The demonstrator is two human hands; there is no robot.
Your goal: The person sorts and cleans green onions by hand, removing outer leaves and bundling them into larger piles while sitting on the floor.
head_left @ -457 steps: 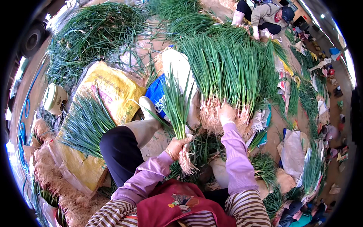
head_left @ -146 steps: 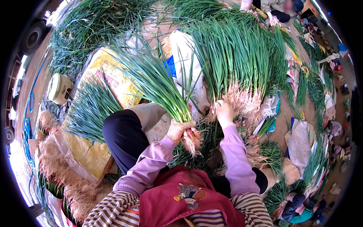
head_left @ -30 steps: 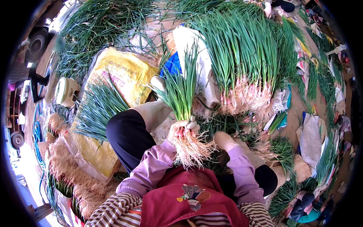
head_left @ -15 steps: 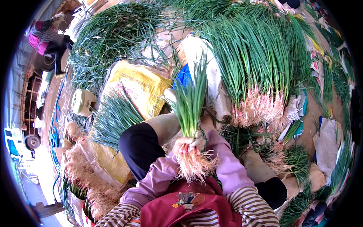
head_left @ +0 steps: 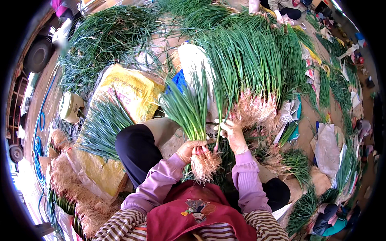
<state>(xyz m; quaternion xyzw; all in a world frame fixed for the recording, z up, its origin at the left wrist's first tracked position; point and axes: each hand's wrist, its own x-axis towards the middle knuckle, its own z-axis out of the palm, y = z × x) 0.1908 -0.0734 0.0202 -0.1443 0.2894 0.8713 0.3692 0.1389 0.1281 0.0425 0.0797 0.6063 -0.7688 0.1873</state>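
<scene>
My left hand (head_left: pixel 189 150) is closed round a bunch of scallions (head_left: pixel 189 114) just above its white and pinkish bulbs. The bunch leans up and to the left, with pale tangled roots hanging toward my lap. Just right of it, my right hand (head_left: pixel 234 134) pinches a separate scallion stalk (head_left: pixel 218 138) between thumb and fingers. That stalk stands nearly upright, bulb down, apart from the bunch. Beyond my right hand lies a large heap of scallions (head_left: pixel 249 60), leaves pointing away and roots toward me.
A yellow sack (head_left: pixel 126 90) and a smaller scallion pile (head_left: pixel 102 128) lie left of my knee. Trimmed-looking bundles with roots outward (head_left: pixel 76 188) stand lower left. There is a cream bucket (head_left: pixel 71 107), a blue hose (head_left: pixel 38 148) and a seated person (head_left: pixel 287 11) at the far right.
Both hands were together at the bunch. My right hand has moved away to the right and now holds a single stalk; the bunch tilts further left in my left hand. The view has shifted.
</scene>
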